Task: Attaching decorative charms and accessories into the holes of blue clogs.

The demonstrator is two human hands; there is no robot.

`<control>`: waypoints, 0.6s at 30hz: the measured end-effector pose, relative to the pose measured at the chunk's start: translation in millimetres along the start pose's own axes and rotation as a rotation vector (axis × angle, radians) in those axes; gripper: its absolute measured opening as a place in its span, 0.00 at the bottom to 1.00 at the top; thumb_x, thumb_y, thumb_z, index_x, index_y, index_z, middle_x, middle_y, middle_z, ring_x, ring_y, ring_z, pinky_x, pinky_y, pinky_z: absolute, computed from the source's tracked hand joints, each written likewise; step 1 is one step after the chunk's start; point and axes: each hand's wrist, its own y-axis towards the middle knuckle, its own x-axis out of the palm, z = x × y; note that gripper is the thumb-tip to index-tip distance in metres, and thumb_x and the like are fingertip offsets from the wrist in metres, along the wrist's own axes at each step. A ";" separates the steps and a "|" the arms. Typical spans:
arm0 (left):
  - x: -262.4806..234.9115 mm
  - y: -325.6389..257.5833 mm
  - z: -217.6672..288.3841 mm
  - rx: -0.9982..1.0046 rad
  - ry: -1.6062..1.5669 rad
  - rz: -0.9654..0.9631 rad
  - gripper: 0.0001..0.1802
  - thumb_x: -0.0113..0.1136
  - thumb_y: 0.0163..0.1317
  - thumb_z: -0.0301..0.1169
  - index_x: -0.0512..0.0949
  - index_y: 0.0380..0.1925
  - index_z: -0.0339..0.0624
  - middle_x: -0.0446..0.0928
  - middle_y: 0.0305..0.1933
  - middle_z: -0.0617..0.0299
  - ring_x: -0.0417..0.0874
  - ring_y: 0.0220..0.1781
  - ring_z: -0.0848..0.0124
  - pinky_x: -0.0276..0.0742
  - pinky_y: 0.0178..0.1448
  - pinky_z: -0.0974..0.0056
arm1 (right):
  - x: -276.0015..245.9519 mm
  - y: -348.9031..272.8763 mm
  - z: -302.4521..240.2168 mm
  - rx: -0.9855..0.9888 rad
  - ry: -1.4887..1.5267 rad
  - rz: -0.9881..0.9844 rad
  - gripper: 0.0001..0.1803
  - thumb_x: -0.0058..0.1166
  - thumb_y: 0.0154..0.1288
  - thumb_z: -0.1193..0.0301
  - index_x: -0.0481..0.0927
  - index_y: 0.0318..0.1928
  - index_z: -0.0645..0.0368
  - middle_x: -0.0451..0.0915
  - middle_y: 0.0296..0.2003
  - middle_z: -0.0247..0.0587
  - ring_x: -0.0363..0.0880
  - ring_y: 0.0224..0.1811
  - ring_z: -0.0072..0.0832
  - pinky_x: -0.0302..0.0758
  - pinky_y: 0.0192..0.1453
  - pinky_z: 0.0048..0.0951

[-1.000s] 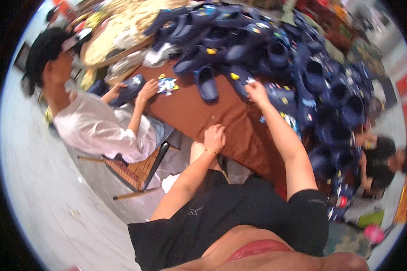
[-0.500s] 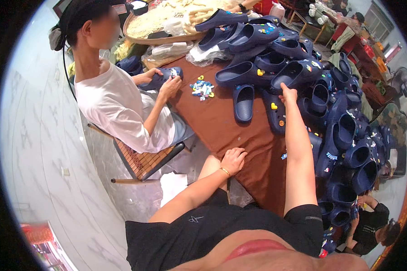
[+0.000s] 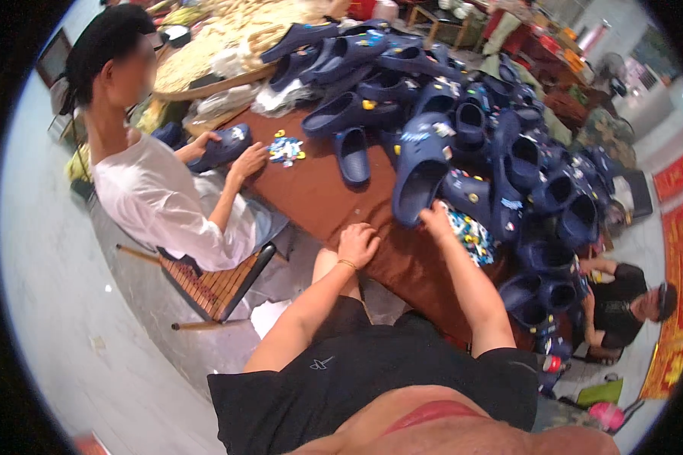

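Observation:
My right hand (image 3: 437, 218) grips the open rim of a dark blue clog (image 3: 420, 163), which stands tilted on the brown table (image 3: 322, 205). Just right of that hand lies a heap of small colourful charms (image 3: 472, 236). My left hand (image 3: 357, 244) rests as a loose fist on the table's near edge, with a thin bracelet at the wrist and nothing in it. Behind the held clog rises a big pile of dark blue clogs (image 3: 508, 144), several with charms on them.
A person in a white shirt (image 3: 159, 201) sits at the left on a slatted chair (image 3: 212, 284) and holds a clog (image 3: 221, 148) beside a small charm pile (image 3: 286, 149). Another person in black (image 3: 622, 307) sits low at the right. One clog (image 3: 352, 155) lies alone mid-table.
My right hand has drawn back from the far pile toward me and now has a clog in it. The left hand has stayed at the table edge. The view has tilted down.

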 end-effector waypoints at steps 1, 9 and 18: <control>-5.2 -3.0 -8.0 -0.115 -0.079 -0.013 0.14 0.54 0.50 0.37 0.75 0.35 0.42 0.72 0.43 0.58 0.70 0.46 0.60 0.64 0.49 0.58 | 12.6 -33.4 -1.7 0.083 0.086 -0.074 0.22 0.50 0.45 0.70 0.69 0.43 0.67 0.75 0.32 0.43 0.73 0.35 0.29 0.70 0.41 0.29; -5.3 -8.9 41.7 -0.094 -0.301 -0.230 0.30 0.54 0.51 0.31 0.59 0.55 0.38 0.66 0.51 0.45 0.67 0.53 0.53 0.63 0.57 0.59 | 58.7 -183.1 23.6 0.269 0.281 -0.141 0.29 0.54 0.55 0.67 0.57 0.51 0.71 0.74 0.27 0.42 0.74 0.22 0.26 0.73 0.21 0.25; -21.8 17.0 17.9 -0.070 -0.150 -0.365 0.34 0.42 0.42 0.13 0.64 0.54 0.49 0.70 0.49 0.48 0.69 0.53 0.54 0.65 0.55 0.58 | 15.3 -163.3 21.8 0.198 0.212 0.102 0.11 0.48 0.56 0.72 0.74 0.40 0.63 0.76 0.28 0.36 0.74 0.22 0.20 0.71 0.23 0.21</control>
